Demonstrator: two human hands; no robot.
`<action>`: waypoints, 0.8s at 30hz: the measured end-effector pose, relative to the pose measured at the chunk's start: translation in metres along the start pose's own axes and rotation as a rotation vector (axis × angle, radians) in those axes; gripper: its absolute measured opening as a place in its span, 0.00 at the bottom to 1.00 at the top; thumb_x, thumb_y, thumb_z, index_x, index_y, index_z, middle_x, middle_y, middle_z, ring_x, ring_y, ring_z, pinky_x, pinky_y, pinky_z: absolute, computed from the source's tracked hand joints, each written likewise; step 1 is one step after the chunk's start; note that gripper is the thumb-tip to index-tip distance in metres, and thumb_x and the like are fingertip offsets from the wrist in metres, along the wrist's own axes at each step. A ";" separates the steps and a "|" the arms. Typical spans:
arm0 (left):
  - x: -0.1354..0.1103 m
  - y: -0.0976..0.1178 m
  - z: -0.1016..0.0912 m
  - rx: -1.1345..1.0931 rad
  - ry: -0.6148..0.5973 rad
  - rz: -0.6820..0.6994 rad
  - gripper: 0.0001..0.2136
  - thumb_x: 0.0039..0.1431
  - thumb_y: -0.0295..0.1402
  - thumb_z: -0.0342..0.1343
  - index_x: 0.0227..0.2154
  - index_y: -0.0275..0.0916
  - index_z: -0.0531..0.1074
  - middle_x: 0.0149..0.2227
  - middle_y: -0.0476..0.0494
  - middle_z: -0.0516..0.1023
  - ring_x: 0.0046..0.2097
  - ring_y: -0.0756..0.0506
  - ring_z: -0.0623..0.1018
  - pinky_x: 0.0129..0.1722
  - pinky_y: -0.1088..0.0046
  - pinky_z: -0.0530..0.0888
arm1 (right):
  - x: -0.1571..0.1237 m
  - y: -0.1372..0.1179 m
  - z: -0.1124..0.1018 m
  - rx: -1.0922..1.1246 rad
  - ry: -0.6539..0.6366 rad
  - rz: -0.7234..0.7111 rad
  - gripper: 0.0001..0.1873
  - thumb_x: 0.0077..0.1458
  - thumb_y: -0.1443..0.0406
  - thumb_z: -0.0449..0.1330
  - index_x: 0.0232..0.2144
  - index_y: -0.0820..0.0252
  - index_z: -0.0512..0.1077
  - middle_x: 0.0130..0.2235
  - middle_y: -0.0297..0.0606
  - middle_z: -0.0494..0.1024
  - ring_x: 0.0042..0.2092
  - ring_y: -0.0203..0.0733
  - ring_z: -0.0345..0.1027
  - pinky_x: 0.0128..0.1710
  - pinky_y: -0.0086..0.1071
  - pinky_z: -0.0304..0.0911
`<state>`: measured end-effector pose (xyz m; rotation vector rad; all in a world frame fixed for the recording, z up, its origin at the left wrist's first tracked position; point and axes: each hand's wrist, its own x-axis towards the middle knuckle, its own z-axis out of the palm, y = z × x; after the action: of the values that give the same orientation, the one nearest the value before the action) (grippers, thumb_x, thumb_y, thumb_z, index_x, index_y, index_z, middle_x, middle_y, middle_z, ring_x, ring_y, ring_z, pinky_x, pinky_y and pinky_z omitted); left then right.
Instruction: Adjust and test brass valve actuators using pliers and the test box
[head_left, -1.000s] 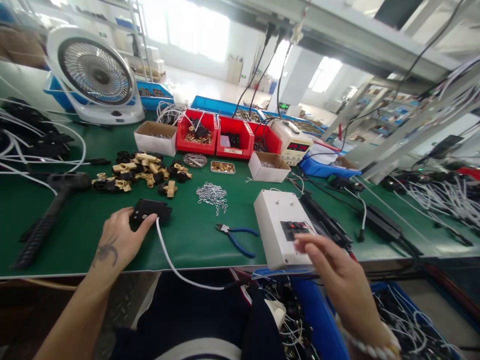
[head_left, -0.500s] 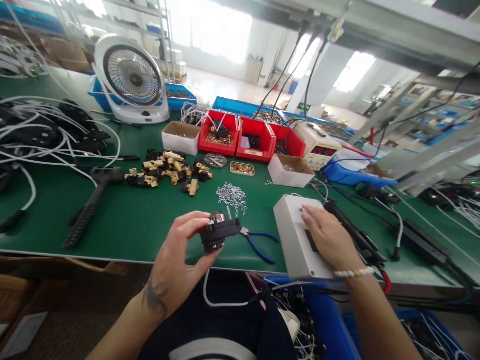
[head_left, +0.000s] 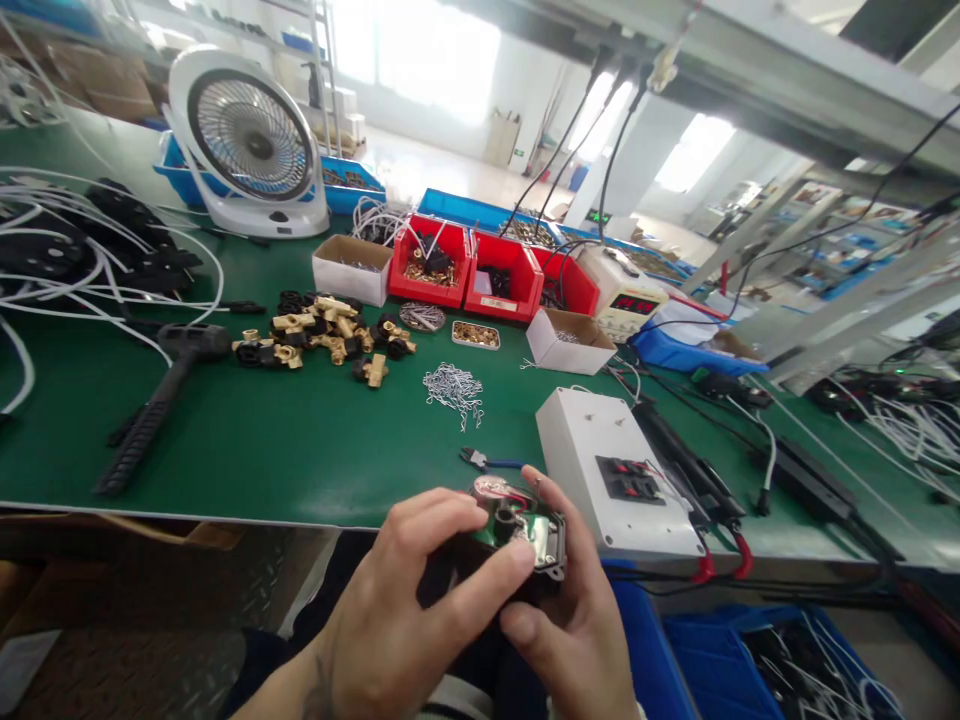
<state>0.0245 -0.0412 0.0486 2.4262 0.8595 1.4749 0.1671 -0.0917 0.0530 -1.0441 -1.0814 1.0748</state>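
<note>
Just off the near edge of the table [head_left: 322,460], in front of the person's body, the black device [head_left: 517,522] sits between two bare hands. Its open side faces up, baring a green circuit board [head_left: 537,532] and a bit of red wire [head_left: 517,497]. From where I stand its long axis seems to run crosswise, left to right and tipping a little toward the person on the right, though the hands cover too much of the casing to be sure.

The left hand [head_left: 420,600] has its fingers bent round the left side, index finger and thumb parted moderately, the thumb tip laid over the board. The right hand [head_left: 581,610] cups the other end: the index finger stretches up along the far right side, the thumb bends in at the near side, and the device is gripped between them.

Just beyond the right index finger lie blue-handled pliers [head_left: 491,461], partly hidden. The white switch box [head_left: 577,480] stands close by on the right, and a heap of wire clips [head_left: 453,388] lies farther back.
</note>
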 end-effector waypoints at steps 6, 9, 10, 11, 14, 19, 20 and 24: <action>-0.013 -0.002 -0.015 -0.349 -0.058 -0.242 0.21 0.66 0.38 0.53 0.59 0.41 0.59 0.56 0.37 0.65 0.58 0.43 0.68 0.59 0.68 0.72 | -0.001 -0.006 -0.004 0.061 0.056 0.062 0.31 0.47 0.57 0.71 0.53 0.47 0.67 0.53 0.39 0.78 0.52 0.48 0.74 0.51 0.35 0.71; -0.017 -0.005 -0.016 -0.404 -0.077 -0.326 0.19 0.66 0.38 0.51 0.58 0.45 0.61 0.55 0.38 0.68 0.57 0.42 0.71 0.57 0.66 0.74 | 0.000 -0.007 -0.009 -0.013 -0.005 0.032 0.31 0.46 0.58 0.72 0.52 0.43 0.68 0.53 0.36 0.78 0.53 0.47 0.74 0.52 0.36 0.71; -0.017 -0.005 -0.016 -0.408 -0.073 -0.328 0.18 0.66 0.37 0.51 0.58 0.45 0.62 0.54 0.38 0.68 0.56 0.43 0.71 0.56 0.66 0.75 | -0.001 -0.006 -0.010 -0.030 -0.022 0.007 0.31 0.46 0.59 0.72 0.53 0.42 0.68 0.53 0.35 0.78 0.53 0.47 0.74 0.52 0.37 0.71; -0.017 -0.004 -0.016 -0.409 -0.068 -0.325 0.18 0.66 0.36 0.52 0.57 0.46 0.63 0.53 0.38 0.69 0.55 0.43 0.72 0.55 0.66 0.75 | -0.001 -0.004 -0.012 -0.041 -0.036 -0.020 0.32 0.47 0.60 0.71 0.53 0.41 0.68 0.54 0.35 0.78 0.53 0.47 0.74 0.52 0.37 0.71; -0.016 -0.002 -0.017 -0.407 -0.065 -0.310 0.16 0.66 0.35 0.52 0.55 0.45 0.65 0.51 0.38 0.70 0.54 0.43 0.72 0.52 0.66 0.77 | -0.003 0.002 -0.014 -0.065 -0.045 -0.071 0.33 0.48 0.60 0.71 0.56 0.42 0.66 0.55 0.39 0.77 0.54 0.50 0.73 0.52 0.40 0.71; -0.014 -0.001 -0.022 -0.317 -0.028 -0.347 0.07 0.67 0.30 0.50 0.45 0.45 0.69 0.48 0.43 0.70 0.53 0.47 0.72 0.53 0.71 0.74 | -0.006 0.003 -0.015 -0.045 -0.069 -0.074 0.34 0.49 0.62 0.70 0.57 0.43 0.66 0.57 0.41 0.75 0.55 0.50 0.72 0.52 0.39 0.71; -0.013 -0.001 -0.023 -0.290 -0.029 -0.354 0.06 0.66 0.29 0.50 0.43 0.45 0.69 0.46 0.44 0.70 0.51 0.48 0.72 0.51 0.73 0.74 | -0.006 0.002 -0.015 -0.033 -0.076 -0.074 0.34 0.49 0.62 0.70 0.57 0.42 0.66 0.57 0.40 0.75 0.55 0.49 0.72 0.53 0.38 0.70; -0.009 0.000 -0.025 -0.253 -0.070 -0.379 0.06 0.64 0.26 0.51 0.38 0.44 0.69 0.39 0.48 0.68 0.43 0.50 0.72 0.42 0.78 0.74 | -0.004 -0.005 -0.013 -0.041 -0.088 -0.068 0.32 0.50 0.64 0.70 0.56 0.38 0.67 0.57 0.34 0.75 0.55 0.44 0.72 0.53 0.33 0.68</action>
<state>-0.0002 -0.0496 0.0544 1.9875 0.9846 1.2637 0.1803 -0.0978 0.0552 -0.9932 -1.2056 1.0553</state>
